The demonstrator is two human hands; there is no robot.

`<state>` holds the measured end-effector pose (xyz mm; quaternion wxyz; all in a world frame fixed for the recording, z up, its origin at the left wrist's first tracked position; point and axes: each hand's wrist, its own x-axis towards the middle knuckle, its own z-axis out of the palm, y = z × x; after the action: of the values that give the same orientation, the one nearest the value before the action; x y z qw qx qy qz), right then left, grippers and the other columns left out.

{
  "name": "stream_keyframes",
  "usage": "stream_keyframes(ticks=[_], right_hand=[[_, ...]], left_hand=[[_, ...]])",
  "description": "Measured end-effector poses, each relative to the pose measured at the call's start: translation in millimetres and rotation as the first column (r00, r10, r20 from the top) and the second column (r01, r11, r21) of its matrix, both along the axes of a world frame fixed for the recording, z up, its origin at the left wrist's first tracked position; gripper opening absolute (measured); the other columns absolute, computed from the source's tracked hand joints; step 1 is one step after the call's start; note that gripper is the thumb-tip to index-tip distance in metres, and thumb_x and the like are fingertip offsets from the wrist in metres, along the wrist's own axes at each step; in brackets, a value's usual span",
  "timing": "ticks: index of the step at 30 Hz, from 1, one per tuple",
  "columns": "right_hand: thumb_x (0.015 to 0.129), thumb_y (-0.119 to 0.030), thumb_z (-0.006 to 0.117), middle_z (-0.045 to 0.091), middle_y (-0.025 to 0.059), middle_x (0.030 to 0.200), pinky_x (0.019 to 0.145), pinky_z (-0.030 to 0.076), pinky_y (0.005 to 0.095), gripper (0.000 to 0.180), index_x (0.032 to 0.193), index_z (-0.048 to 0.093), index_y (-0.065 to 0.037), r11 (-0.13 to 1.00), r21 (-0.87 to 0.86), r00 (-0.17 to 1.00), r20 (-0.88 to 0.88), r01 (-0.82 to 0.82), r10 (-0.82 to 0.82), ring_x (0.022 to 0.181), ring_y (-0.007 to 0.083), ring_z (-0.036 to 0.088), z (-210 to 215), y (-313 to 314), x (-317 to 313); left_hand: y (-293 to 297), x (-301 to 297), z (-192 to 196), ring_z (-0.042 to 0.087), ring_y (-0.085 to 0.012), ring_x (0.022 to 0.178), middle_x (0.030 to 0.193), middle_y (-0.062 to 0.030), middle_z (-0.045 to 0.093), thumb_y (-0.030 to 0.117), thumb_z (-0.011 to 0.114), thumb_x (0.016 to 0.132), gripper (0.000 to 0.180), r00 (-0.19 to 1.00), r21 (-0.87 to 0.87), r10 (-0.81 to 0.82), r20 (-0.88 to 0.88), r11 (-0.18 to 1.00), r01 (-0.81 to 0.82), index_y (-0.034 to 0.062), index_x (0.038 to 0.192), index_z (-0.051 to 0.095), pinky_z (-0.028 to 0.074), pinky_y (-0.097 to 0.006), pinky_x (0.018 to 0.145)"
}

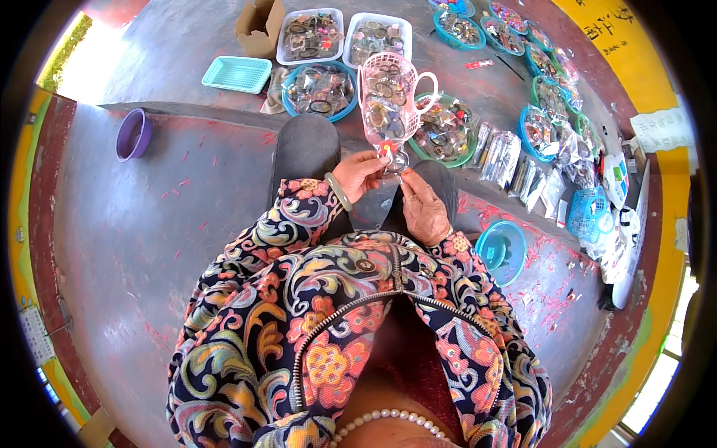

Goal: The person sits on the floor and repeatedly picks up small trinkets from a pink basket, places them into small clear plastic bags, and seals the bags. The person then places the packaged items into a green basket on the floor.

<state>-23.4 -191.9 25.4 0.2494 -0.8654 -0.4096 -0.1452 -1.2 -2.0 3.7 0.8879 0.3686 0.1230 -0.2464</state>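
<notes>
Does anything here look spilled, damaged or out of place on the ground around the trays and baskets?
Small red scraps lie scattered over the grey floor, thickest beside the blue bowl on the person's right. Otherwise the trays and baskets stand upright with their contents inside.

Bare floor (149, 224) lies open from seven to ten o'clock, only a purple bowl (134, 134) at ten. From twelve to three, crowded baskets (321, 89) and packets (515, 168) block passage; a blue bowl (502, 252) sits at three.
</notes>
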Motion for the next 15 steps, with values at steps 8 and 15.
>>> stream_keyframes(ticks=[8,15], right_hand=[[0.068,-0.001,0.056,0.055,0.0120,0.101,0.080,0.042,0.0299,0.027,0.095,0.056,-0.003,0.927,0.277,0.950,-0.254,0.253,-0.184,0.095,0.0257,0.053,-3.5,-4.8,7.0],[0.079,-0.014,0.060,0.059,0.0017,0.090,0.066,0.042,0.0194,0.023,0.096,0.057,0.000,0.507,0.413,0.311,-0.909,0.757,0.276,0.078,0.0057,0.053,4.4,8.8,24.2]], left_hand=[[3.6,0.9,-3.4,0.055,-0.0077,0.068,0.082,-0.0022,0.059,0.009,0.054,0.081,0.013,1.000,0.083,0.010,0.028,0.996,-0.012,0.0033,0.093,0.057,0.046,-0.020,0.057],[-2.4,1.2,-10.2,0.057,-0.0155,0.085,0.094,-0.0083,0.058,0.005,0.049,0.083,0.020,0.977,0.068,-0.176,0.118,0.983,0.168,-0.0016,0.101,0.052,0.048,-0.025,0.075]])
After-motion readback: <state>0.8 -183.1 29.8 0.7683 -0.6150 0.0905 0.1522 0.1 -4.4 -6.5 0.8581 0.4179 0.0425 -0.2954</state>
